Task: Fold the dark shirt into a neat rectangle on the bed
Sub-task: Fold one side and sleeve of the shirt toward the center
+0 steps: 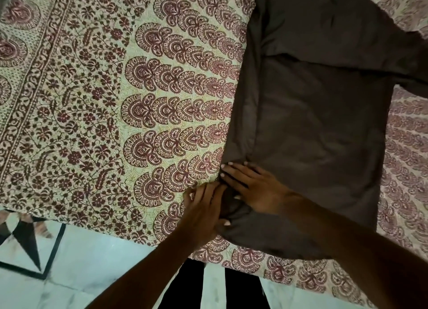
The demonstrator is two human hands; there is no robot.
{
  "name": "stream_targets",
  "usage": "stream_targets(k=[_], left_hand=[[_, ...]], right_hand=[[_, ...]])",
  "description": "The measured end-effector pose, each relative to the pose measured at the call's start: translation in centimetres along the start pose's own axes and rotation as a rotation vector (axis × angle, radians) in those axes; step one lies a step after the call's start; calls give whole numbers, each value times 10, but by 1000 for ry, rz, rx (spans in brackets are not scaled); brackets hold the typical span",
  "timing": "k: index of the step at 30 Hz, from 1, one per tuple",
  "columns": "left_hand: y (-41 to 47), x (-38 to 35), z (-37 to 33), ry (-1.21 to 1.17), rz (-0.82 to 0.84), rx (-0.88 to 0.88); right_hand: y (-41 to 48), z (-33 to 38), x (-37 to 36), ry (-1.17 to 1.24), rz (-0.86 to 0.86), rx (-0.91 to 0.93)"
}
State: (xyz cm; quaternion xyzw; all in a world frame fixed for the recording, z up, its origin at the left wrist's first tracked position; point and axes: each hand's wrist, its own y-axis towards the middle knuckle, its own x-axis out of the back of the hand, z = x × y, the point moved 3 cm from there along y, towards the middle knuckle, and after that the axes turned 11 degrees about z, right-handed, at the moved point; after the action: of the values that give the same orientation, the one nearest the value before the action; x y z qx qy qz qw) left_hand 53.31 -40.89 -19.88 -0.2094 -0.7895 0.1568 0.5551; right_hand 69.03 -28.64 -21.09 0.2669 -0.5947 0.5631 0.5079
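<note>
The dark brown cotton shirt lies on the maroon-patterned bedsheet. At the shirt's near-left corner, the left hand pinches bunched hem fabric. The right hand presses there, fingers spread flat.

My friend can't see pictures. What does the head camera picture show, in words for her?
Two bare hands work at the near left corner of a dark grey-brown cloth shirt spread on a bed with a cream and maroon patterned bedsheet. The right hand lies flat on the cloth, while the left hand pinches a bunched corner beside it.

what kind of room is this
Most likely a bedroom at home: a bed spread with a block-printed floral bedsheet, a dark shirt laid out on it, and a patterned tiled floor beside the bed.
</note>
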Motion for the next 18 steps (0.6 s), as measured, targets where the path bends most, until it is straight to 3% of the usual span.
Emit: stream_targets(k=[3,8,10,12,14,16,18], left_hand=[[1,2,-2,21,-57,23],[13,15,-9,99,108,73],[20,27,-9,120,90,10],[30,43,-8,91,-50,-69],[44,53,-4,95,-101,-77],[59,53,0,151,26,-26],[69,54,4,153,101,4]], right_hand=[[0,-51,5,-73,27,-74],[11,-130,35,1,40,-484],[17,-142,45,30,-13,-542],[27,-140,57,-12,-98,-465],[39,-125,59,-66,-167,-259],[47,-110,49,-104,-122,-19],[49,-116,39,-127,-44,65]])
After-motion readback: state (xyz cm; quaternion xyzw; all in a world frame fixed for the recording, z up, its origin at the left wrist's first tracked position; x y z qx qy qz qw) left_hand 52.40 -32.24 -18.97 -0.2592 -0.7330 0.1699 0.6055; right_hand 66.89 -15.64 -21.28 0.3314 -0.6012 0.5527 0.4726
